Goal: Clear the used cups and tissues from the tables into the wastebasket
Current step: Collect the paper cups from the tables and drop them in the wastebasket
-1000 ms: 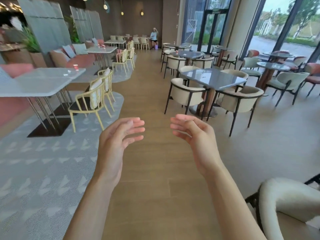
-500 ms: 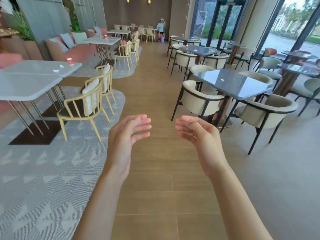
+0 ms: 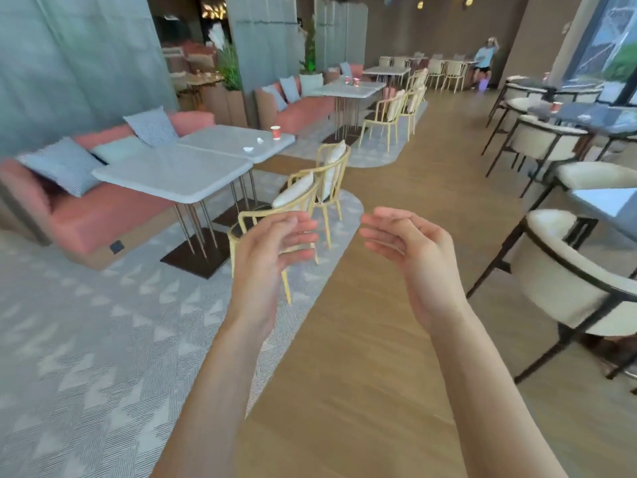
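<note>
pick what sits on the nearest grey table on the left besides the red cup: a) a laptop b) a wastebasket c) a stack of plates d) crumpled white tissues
d: two small crumpled white tissues lie on the grey table close to the red cup, and nothing else shows on that tabletop.

We hold both bare forearms out ahead, our left hand [image 3: 265,250] and right hand [image 3: 417,250] raised side by side with a gap between them, palms turned inward toward each other, fingers loosely extended and slightly bent, gripping nothing, neither hand touching the other
</note>
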Available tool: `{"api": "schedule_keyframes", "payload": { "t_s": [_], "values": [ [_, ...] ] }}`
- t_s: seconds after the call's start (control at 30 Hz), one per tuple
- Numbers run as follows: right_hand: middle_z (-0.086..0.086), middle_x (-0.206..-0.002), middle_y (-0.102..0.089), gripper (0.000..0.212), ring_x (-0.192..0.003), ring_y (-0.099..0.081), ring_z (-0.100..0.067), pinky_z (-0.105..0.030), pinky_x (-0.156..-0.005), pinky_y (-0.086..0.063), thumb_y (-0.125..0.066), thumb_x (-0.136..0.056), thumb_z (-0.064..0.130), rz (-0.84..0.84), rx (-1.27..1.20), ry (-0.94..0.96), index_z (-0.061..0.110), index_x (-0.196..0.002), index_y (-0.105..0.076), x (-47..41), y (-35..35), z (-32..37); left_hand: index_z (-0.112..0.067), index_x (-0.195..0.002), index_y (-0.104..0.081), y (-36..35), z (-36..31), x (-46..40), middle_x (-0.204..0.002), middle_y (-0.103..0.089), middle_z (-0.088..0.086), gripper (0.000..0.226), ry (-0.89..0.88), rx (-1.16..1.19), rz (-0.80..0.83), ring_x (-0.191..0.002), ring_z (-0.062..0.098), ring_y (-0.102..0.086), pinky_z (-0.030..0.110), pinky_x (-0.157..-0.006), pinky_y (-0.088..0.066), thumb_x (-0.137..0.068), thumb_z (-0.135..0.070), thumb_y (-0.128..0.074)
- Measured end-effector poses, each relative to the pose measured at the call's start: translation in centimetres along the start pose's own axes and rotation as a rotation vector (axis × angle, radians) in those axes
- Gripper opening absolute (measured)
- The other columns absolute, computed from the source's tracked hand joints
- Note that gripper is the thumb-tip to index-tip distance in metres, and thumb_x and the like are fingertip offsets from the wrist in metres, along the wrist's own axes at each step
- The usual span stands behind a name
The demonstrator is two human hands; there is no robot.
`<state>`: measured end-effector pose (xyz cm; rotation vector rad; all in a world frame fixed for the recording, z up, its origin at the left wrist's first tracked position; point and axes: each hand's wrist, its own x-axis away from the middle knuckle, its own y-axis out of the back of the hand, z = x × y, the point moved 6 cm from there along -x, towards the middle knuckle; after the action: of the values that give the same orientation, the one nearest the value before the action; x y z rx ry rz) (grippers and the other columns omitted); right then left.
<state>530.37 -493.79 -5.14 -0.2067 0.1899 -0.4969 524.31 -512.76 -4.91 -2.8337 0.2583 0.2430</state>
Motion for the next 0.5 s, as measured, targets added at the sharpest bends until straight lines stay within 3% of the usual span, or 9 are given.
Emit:
{"api": "schedule_keyframes", "payload": {
  "t_s": [0.13,0.27,0.5],
  "values": [
    [-0.009,-0.104,-0.079,0.021,-0.102,-0.074,-0.024,-0.043,-0.099,-0.057,-0.052,-0.099,0.006,0.175,-0.013,-0.067,0.004,-0.107,-0.072,-11.0,-1.9,-1.0,-0.006,-0.098,-0.074,-1.1,0.6,-7.4,-0.103,-0.076,0.019,0.023,-0.064,-0.005,-0.177,-0.099,0.033,-0.072,0.043,-0.087,-0.059,-0.088,-0.021,-0.060],
    [-0.007,-0.102,-0.079,0.020,-0.101,-0.074,-0.021,-0.040,-0.099,-0.057,-0.055,-0.098,0.005,0.313,-0.022,-0.096,0.002,-0.109,-0.072,-20.3,-4.0,-0.9,-0.003,-0.102,-0.074,-1.5,1.0,-13.6,-0.100,-0.077,0.016,0.031,-0.120,-0.028,-0.333,-0.099,0.034,-0.072,0.041,-0.086,-0.060,-0.084,-0.023,-0.058],
    [-0.007,-0.103,-0.079,0.018,-0.100,-0.075,-0.019,-0.036,-0.095,-0.058,-0.061,-0.097,0.008,0.437,-0.053,-0.126,0.003,-0.110,-0.073,-34.7,-5.5,-4.4,-0.002,-0.102,-0.073,-4.6,5.6,-25.8,-0.101,-0.077,0.015,0.035,-0.122,-0.063,-0.444,-0.100,0.032,-0.073,0.042,-0.089,-0.060,-0.081,-0.025,-0.057]
  ]
}}
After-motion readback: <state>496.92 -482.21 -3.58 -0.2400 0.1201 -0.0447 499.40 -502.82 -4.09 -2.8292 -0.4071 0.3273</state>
